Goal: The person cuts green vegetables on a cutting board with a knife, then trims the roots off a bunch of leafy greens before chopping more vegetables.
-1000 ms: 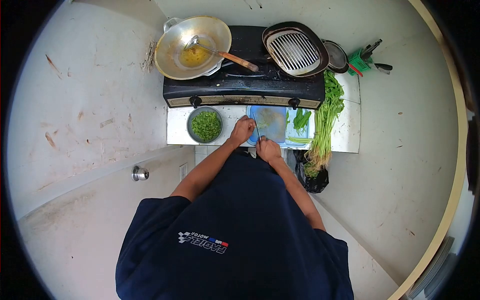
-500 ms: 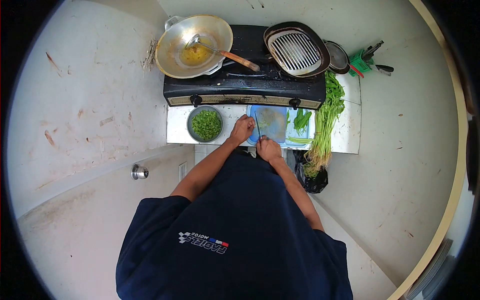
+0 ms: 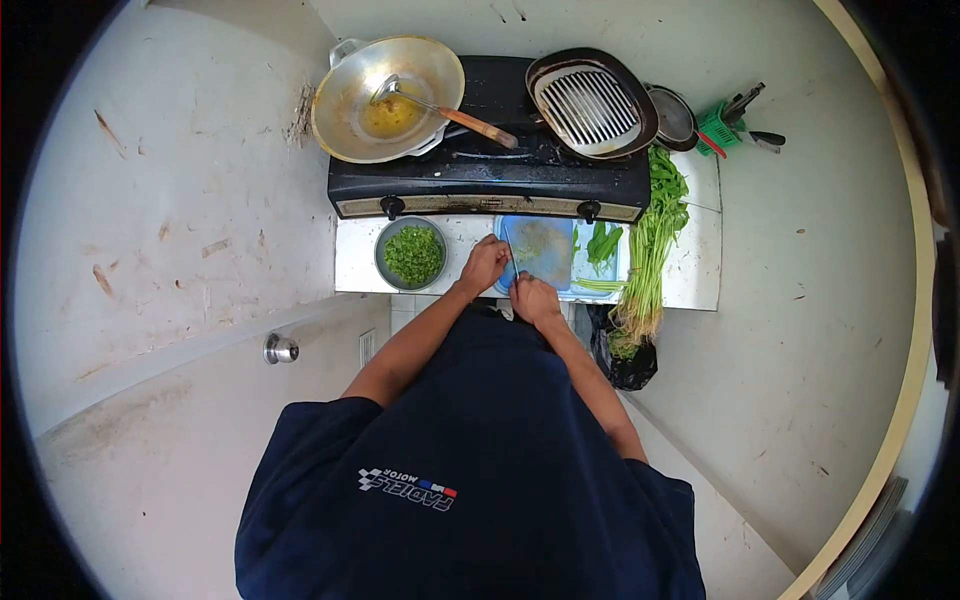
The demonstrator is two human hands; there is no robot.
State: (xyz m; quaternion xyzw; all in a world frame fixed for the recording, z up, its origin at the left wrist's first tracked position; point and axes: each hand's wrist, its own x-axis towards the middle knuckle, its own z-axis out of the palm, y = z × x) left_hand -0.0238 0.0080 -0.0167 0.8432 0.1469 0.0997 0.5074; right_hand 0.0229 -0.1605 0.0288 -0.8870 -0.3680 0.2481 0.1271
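Observation:
My right hand (image 3: 536, 298) is closed round the handle of a knife (image 3: 513, 258), whose narrow blade points away from me over the left side of a blue cutting board (image 3: 545, 250). At the board's left edge my left hand (image 3: 486, 262) has its fingers bent together beside the blade; what they hold is too small to make out. Small green bits lie on the board. Cut leaves (image 3: 603, 245) and a few stems rest on a blue tray at its right. A grey bowl (image 3: 381, 262) of chopped greens (image 3: 413, 253) stands to the left.
Behind the board is a black stove (image 3: 480, 178) with a wok (image 3: 335, 115), a ladle (image 3: 480, 127) and a grill pan (image 3: 592, 105). Long greens (image 3: 652, 250) hang over the counter's front edge, above a black bag (image 3: 635, 370). A green basket (image 3: 715, 128) holds utensils.
The knife blade looks thinner and slightly more turned, with both hands in nearly the same place. The whole view has shifted down a little.

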